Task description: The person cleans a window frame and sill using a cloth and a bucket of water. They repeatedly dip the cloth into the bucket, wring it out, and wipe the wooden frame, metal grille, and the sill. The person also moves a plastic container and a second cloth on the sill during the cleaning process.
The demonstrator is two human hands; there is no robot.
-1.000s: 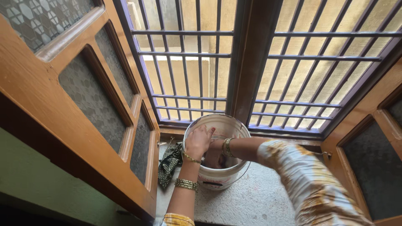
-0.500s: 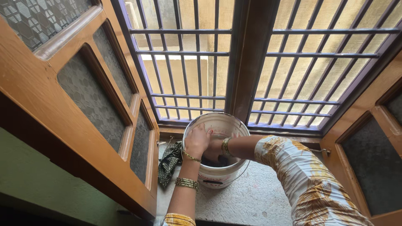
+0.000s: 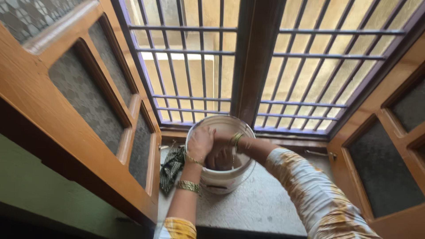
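A white plastic bucket (image 3: 221,180) stands on a speckled stone window sill (image 3: 261,206). Both my hands are over and inside its mouth. My left hand (image 3: 200,142), with gold bangles on the wrist, is curled at the bucket's left rim. My right hand (image 3: 220,155) reaches down into the bucket, its fingers closed on something dark and wet that I cannot make out. The two hands touch each other.
A dark patterned cloth (image 3: 171,167) lies crumpled on the sill left of the bucket. Behind it is a barred window grille (image 3: 208,75) with a wooden centre post. Open wooden shutters with patterned glass (image 3: 93,102) flank both sides; the right shutter (image 3: 389,146) stands close.
The hands have shifted slightly inside the bucket, the left one rising toward the rim. The bucket has stayed in place.
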